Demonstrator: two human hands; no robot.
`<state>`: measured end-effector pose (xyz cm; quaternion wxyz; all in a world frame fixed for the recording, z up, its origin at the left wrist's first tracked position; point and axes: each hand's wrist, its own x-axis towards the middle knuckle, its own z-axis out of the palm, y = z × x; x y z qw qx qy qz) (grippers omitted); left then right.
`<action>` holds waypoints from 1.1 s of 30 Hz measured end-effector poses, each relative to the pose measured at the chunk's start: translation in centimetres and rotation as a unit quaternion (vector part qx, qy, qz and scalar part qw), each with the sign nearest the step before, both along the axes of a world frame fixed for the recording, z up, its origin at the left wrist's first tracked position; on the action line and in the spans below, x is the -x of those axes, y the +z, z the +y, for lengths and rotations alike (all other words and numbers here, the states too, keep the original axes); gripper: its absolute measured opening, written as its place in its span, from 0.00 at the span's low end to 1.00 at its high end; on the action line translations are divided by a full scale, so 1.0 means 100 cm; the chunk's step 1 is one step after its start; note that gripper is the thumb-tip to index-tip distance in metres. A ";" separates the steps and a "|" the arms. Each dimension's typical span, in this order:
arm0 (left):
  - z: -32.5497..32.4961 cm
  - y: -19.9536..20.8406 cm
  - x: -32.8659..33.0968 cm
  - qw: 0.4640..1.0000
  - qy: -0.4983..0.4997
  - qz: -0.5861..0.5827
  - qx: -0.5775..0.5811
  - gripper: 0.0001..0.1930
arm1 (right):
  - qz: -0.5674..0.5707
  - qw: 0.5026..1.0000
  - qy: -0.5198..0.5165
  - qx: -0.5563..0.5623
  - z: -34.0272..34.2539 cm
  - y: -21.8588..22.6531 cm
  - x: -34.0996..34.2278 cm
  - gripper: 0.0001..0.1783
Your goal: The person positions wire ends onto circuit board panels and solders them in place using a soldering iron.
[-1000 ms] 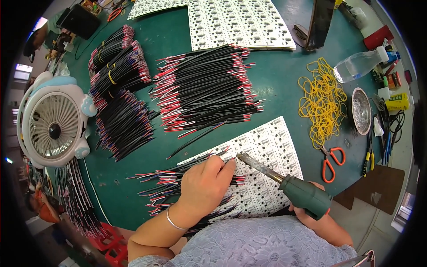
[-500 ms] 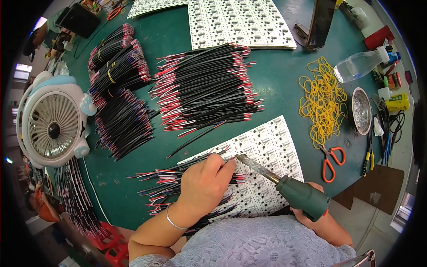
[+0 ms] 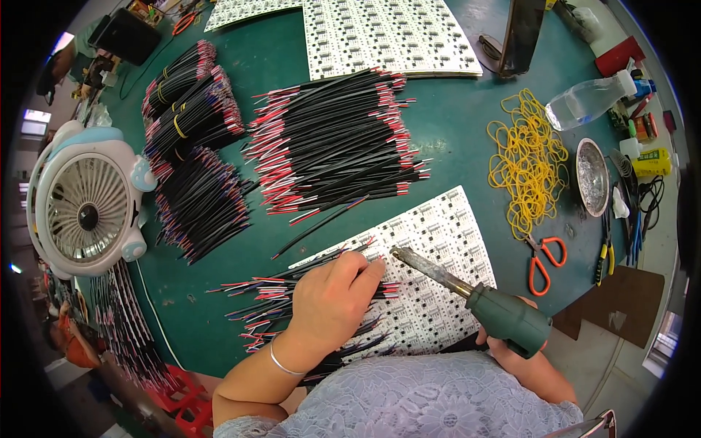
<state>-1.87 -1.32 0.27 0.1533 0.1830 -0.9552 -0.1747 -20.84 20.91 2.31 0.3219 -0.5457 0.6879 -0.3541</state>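
Observation:
My right hand (image 3: 505,356) grips the green handle of a soldering iron (image 3: 504,320). Its thick metal tip points up and left, a short way right of my left fingertips. My left hand (image 3: 330,299) is closed in a pinch over a white circuit board panel (image 3: 456,241), holding what looks like a thin wire end, mostly hidden by the fingers. Black wires with red, white and blue ends (image 3: 252,315) fan out to the left from under that hand, over the panel's left part.
Stacked black wires (image 3: 336,146) lie beyond the panel, with banded bundles (image 3: 193,120) to their left. More panels (image 3: 387,36) sit at the back. Rightward are yellow rubber bands (image 3: 526,168), orange-handled scissors (image 3: 540,266), a metal bowl (image 3: 592,177) and a bottle (image 3: 591,102). A fan (image 3: 87,204) stands left.
The soldering iron has shifted slightly right and down, so its tip is farther from my left fingertips. My left hand keeps its pinch in nearly the same place.

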 end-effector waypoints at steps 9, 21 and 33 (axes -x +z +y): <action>0.000 0.004 0.000 0.999 0.014 -0.020 -0.044 0.18 | 0.009 1.000 -0.008 0.015 -0.001 0.000 -0.004 0.17; 0.000 0.003 0.002 0.999 0.015 -0.010 -0.040 0.18 | 0.063 0.996 -0.001 0.056 -0.013 0.010 0.002 0.18; -0.002 0.004 0.003 0.998 0.016 -0.003 -0.068 0.17 | -0.026 0.999 -0.028 0.016 0.008 -0.005 -0.003 0.18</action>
